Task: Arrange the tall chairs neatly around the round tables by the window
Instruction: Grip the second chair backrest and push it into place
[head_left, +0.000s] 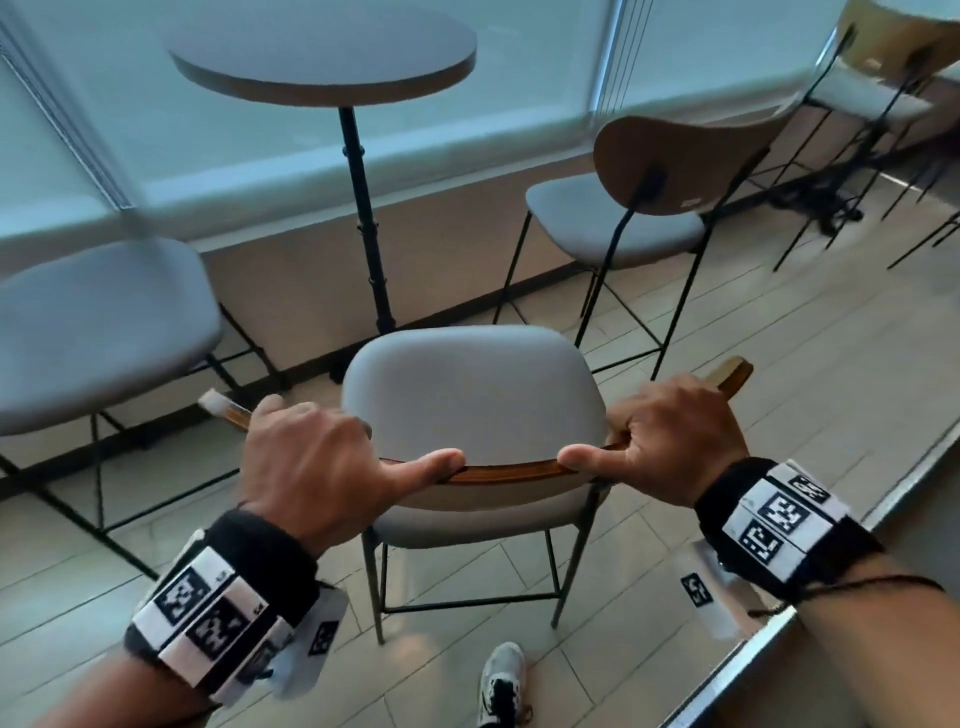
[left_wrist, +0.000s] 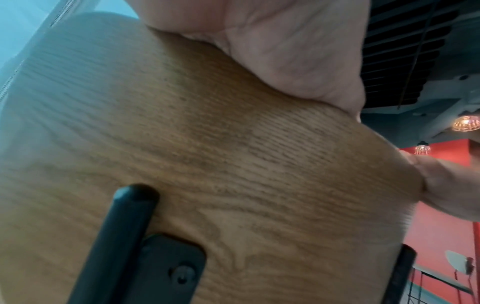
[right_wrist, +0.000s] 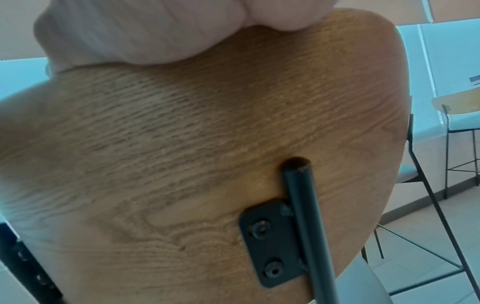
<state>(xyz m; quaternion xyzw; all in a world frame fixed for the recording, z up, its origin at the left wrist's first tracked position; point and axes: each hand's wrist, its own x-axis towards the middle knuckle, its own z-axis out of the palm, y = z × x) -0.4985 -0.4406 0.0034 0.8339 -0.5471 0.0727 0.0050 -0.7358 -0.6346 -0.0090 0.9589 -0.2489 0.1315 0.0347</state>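
Beside a frosted window, on pale floor tiles: a round table on a black post. Directly before it, a tall chair, grey seat toward the table, wooden backrest nearest the camera. Gripped along that backrest's top edge by the left hand and the right hand, fingers curled over, thumbs laid inward. To the left, close by, a second grey seat; to the right of the table, another chair. Farther right, more chairs, blurred. Below, a sneaker.
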